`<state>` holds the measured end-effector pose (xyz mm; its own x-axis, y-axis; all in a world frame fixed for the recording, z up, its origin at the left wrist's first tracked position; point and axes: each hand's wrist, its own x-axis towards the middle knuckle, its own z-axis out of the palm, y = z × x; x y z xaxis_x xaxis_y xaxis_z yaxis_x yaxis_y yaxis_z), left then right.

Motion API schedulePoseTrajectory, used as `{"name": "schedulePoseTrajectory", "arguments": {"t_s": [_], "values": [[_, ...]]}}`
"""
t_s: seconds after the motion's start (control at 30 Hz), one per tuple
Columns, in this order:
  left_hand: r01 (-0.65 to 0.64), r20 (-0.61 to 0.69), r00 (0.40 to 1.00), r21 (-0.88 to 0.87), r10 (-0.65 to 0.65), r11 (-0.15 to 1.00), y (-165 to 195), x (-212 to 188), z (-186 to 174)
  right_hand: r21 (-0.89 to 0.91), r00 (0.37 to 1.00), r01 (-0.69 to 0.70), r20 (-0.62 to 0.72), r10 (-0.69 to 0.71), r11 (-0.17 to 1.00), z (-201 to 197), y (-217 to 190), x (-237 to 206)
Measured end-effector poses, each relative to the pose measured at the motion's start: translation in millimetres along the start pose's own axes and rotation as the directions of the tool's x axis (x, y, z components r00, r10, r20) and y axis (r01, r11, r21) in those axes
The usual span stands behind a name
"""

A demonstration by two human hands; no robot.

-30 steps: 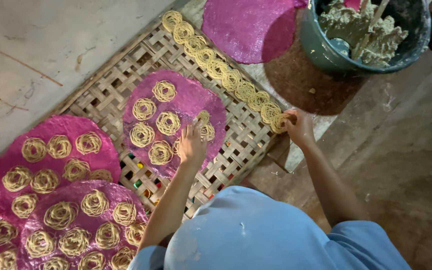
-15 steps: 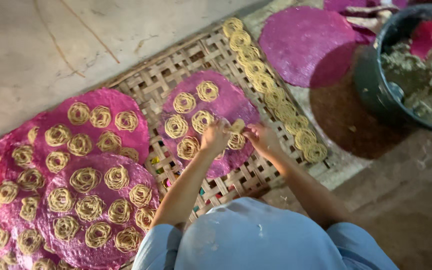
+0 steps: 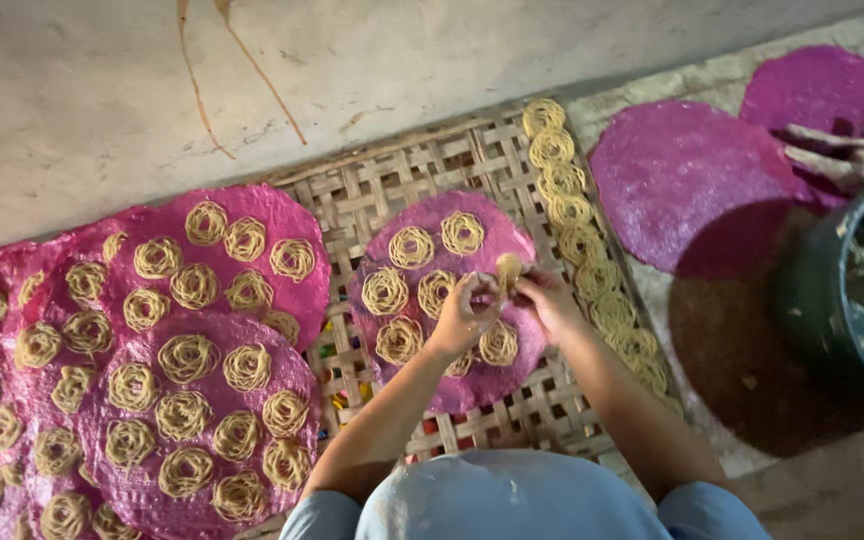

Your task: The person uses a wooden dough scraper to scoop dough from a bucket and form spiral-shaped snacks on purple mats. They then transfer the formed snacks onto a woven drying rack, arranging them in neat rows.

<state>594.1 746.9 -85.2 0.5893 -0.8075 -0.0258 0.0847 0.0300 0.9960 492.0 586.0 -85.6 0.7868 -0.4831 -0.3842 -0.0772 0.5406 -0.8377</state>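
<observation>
Pink discs [image 3: 142,340] bearing noodle coils run off the frame's left edge; at centre, over the woven tray [image 3: 372,195], left hand [image 3: 464,315] and right hand [image 3: 544,298] both pinch one noodle coil [image 3: 508,268], fingertips hidden; dark bucket [image 3: 842,300] cropped right.

bare woven mat [image 3: 552,415] near the hands, noodle coils [image 3: 572,215] rightward, dark tub [image 3: 832,300] beyond

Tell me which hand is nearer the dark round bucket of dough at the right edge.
Right. The right hand is over the round pink mat on the woven bamboo tray, on the side toward the dark round bucket; the left hand sits beside it, farther away.
</observation>
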Motion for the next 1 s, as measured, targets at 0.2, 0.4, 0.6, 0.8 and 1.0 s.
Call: {"name": "schedulePoseTrajectory", "arguments": {"t_s": [0.2, 0.4, 0.6, 0.8, 1.0], "values": [[0.15, -0.261, 0.961, 0.195, -0.097, 0.969, 27.6, 46.8, -28.9, -0.737, 0.955, 0.187, -0.019, -0.296, 0.649, -1.4, -78.0, 70.6], [0.174, -0.262, 0.961, 0.827, 0.093, 0.534, 11.5, 88.1, -64.2, -0.613, 0.888, 0.392, 0.056, -0.457, 0.686, 16.0, -141.6, 187.5], [0.133, -0.181, 0.981, 0.883, 0.065, 0.45, -24.7, 106.5, -71.0, -0.432, 0.961, 0.271, 0.077, -0.264, 0.86, 47.9, -150.6, 239.8], [0.178, -0.197, 0.98, 0.886, -0.001, 0.428, -35.4, 116.2, -73.8, -0.924, 0.719, 0.378, 0.334, -0.609, -0.059, 47.7, -139.3, 245.3], [0.224, -0.23, 0.973, 0.897, -0.03, 0.382, -6.3, 124.1, -59.1, -0.944, 0.73, 0.288, 0.325, -0.601, -0.162, 44.3, -143.9, 245.7]]}}
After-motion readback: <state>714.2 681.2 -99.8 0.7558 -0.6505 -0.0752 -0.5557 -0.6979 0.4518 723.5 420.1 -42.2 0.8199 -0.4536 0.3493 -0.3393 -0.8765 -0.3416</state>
